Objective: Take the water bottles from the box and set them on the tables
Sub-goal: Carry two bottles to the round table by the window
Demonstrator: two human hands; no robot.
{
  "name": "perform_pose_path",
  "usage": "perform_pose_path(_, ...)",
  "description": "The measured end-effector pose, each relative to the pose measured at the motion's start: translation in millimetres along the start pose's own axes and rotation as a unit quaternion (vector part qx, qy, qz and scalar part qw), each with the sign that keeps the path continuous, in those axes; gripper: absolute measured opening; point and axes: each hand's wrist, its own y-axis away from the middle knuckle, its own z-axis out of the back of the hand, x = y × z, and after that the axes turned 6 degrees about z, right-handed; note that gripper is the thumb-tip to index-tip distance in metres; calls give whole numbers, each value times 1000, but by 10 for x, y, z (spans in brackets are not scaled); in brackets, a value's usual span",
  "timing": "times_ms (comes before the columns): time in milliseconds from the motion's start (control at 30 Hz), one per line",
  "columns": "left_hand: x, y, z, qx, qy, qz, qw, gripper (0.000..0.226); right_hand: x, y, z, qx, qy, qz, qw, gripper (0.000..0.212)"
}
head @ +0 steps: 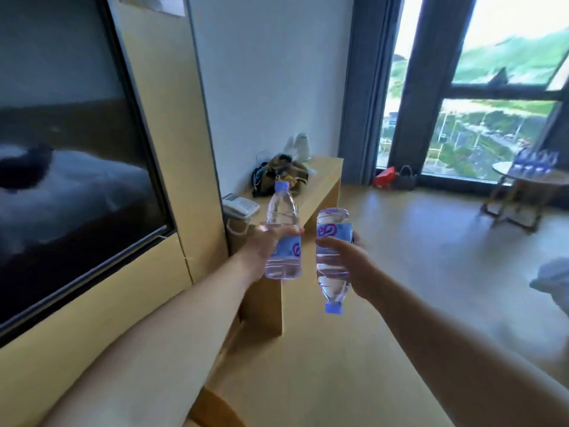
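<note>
Left hand (261, 246) wrapped round upright bottle (282, 232); right hand (354, 265) clasping inverted bottle (334, 257), probably grabbed so; desk (320, 180) at 12 o'clock.

Single head-worn wide-angle view, looking forward and slightly down — arms close below, window (480, 87) far ahead right

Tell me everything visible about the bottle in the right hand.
The bottle in the right hand is clear plastic, full of water as it looks, with a pale blue cap and a blue label bearing a purple logo. It is held upside down, cap pointing to the floor, base up. The right hand wraps its middle, fingers across the label's lower edge. It hangs in the air over the wooden floor, beside the other bottle but apart from it.
</note>
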Motion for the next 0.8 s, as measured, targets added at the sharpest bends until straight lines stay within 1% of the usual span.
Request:
perform_pose_path(67, -62, -221, -513, 24, -27, -10, 999, 13, 174, -117, 525, -27, 2, 20, 999, 48)
perform_pose_path(167, -116, -551, -1252, 53, -54, -23, 997, 20, 405, -245, 1283, -66, 17, 42, 997, 41)
perform_pose_path(200, -134, -649, -1497, 65, -58, -24, 996, 28, 475, -283, 1520, -80, 20, 50, 995, 38)
perform_pose_path(300, -152, -907, -2171, 89, -53, -16, 994, 64, 635, -378, 2131, -110, 20, 66, 992, 35)
perform_pose_path(333, -150, -989, -2378, 95, -50, -15, 994, 70, 673, -399, 2298, -120, 20, 67, 990, 37)
perform_pose_path(367, -151, -1071, -2572, 105, -52, -15, 993, 70, 707, -423, 2454, -131, 18, 69, 989, 40)
perform_pose_path(467, -195, -1333, -3120, 148, -56, -7, 987, 54, 810, -513, 2876, -169, 9, 73, 983, 51)
perform_pose_path(633, -232, -1858, -3864, 212, -61, -5, 975, 53, 915, -810, 3528, -226, 5, 78, 971, 36)
perform_pose_path(800, -251, -2572, -4410, 277, -77, -12, 958, 56, 947, -1373, 4032, -264, 13, 87, 960, 37)
